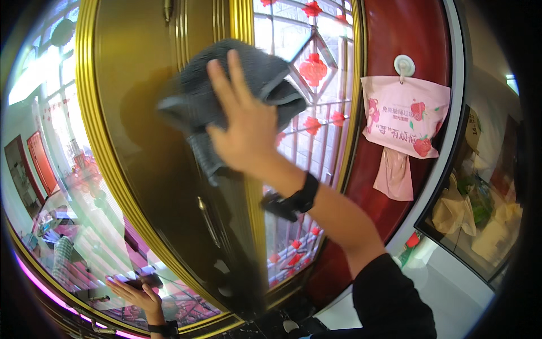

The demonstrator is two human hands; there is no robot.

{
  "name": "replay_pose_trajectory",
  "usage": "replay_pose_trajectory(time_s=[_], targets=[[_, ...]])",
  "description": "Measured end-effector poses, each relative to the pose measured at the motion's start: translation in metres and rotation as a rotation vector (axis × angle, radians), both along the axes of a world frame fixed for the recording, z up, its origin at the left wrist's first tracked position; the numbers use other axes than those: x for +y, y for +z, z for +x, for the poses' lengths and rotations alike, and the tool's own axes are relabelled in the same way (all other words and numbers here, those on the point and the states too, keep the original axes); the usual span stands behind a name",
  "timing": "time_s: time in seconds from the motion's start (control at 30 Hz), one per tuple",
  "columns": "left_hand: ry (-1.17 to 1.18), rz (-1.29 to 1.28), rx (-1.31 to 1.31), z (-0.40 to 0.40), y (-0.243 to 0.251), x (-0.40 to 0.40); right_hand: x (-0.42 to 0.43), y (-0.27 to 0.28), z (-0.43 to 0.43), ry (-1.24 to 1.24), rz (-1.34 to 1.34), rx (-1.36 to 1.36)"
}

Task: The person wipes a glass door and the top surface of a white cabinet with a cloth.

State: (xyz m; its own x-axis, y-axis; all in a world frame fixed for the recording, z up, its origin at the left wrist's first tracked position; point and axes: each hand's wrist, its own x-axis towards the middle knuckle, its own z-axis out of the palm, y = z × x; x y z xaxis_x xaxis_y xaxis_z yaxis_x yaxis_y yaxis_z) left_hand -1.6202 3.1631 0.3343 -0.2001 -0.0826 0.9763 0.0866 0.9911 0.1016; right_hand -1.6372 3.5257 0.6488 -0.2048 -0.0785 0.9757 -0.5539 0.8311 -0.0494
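My right hand (pixel 245 127), with a black band on its wrist, is spread over a dark grey cloth (pixel 220 84) on a brown, gold-trimmed door panel (pixel 144 140). The cloth is bunched and slightly blurred, and one folded edge sticks out towards the barred window. At lower left, my left hand (pixel 137 296), also with a dark wristband, is raised before the glass pane (pixel 106 237) with straight fingers and the thumb apart. A dark object (pixel 148 280) shows between thumb and fingers; whether it is held or lies behind the hand is unclear.
Metal handles (pixel 208 222) stick out from the panel. Red ornaments (pixel 313 70) hang on the barred window. A pink printed bag (pixel 404 116) hangs from a round white hook (pixel 404 65) on the red surface at right. Beyond it, a dark-framed glass surface (pixel 474 203) shows bags.
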Motion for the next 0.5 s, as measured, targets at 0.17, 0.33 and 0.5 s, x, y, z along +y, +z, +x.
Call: replay_pose_trajectory(time_s=[0.17,0.33,0.5], targets=[[-0.032,-0.024,0.004,-0.008,-0.005,0.003,0.004,-0.023,-0.002,-0.06,0.075,0.111],[-0.003,-0.052,0.001,-0.002,-0.008,-0.008,0.065,-0.027,-0.007,-0.058,0.164,0.001],[0.011,-0.054,0.066,-0.004,-0.001,-0.004,0.191,-0.029,-0.047,-0.128,-0.198,0.359]])
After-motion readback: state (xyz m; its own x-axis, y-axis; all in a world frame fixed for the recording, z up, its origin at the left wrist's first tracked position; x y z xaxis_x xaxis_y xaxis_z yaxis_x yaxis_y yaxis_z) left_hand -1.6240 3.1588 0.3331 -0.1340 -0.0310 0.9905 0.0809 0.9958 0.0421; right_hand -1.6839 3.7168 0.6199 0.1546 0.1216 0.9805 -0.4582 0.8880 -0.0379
